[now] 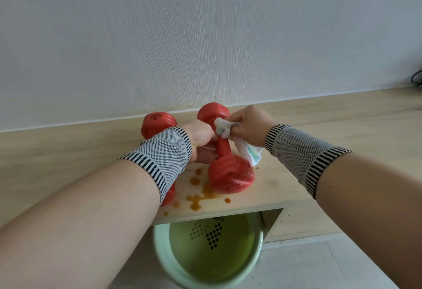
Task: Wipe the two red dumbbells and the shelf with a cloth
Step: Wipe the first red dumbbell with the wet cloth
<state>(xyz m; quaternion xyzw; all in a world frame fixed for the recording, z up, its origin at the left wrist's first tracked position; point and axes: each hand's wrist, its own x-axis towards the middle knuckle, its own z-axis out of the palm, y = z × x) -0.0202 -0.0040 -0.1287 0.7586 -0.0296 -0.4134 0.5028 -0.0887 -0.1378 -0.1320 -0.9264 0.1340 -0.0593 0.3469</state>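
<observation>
I pin the right dumbbell (225,149) with my left hand (201,139) curled round its grip; right hand (250,126) fingers pinch the cloth (225,127), best dragged firmly along the bar just beneath them.

The scene is bright and evenly lit with soft, diffuse daylight; no single source shows. Shadows are faint: a soft dark patch lies under the near end of the red dumbbell (230,175) on the shelf (269,188), and the recess below the shelf is darker. The wall (205,37) is pale with no harsh glare. Wide-angle distortion bends the line where wall meets shelf and stretches both forearms toward the lower corners. The centre is fairly sharp; the green bucket (164,263) rim looks slightly smeared.
</observation>
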